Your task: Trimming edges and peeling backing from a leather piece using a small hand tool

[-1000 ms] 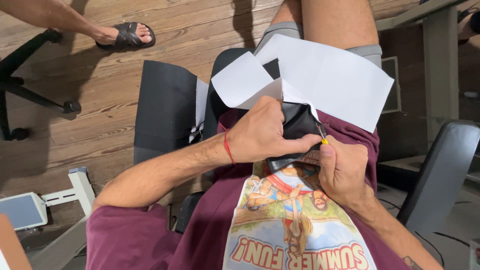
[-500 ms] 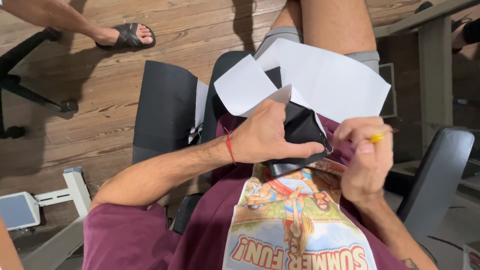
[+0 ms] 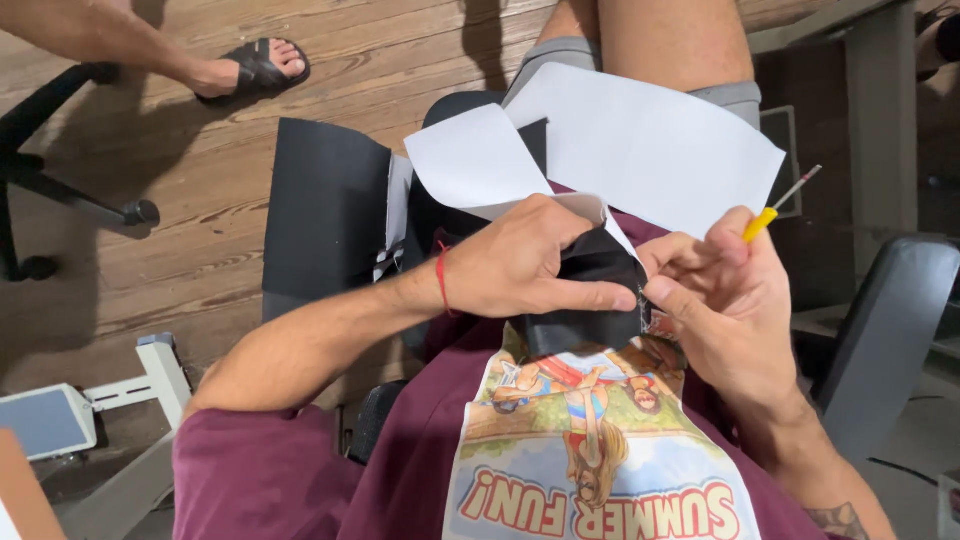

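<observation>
Left hand (image 3: 520, 270) clenched on black fabric piece (image 3: 585, 295); right hand (image 3: 725, 300) grasping yellow-handled awl (image 3: 775, 208). Stitching appears unfinished, white paper (image 3: 650, 145) attached.

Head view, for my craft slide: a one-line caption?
Left hand grips black fabric under white paper; right hand pinches its edge, holding a yellow-handled tool.

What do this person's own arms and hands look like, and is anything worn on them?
Both hands are bare, with no gloves or rings showing. The left hand has a thin red string bracelet around its wrist. The right hand has a dark tattoo partly visible on its forearm. A short maroon T-shirt sleeve covers the left upper arm; the forearms are uncovered.
</observation>
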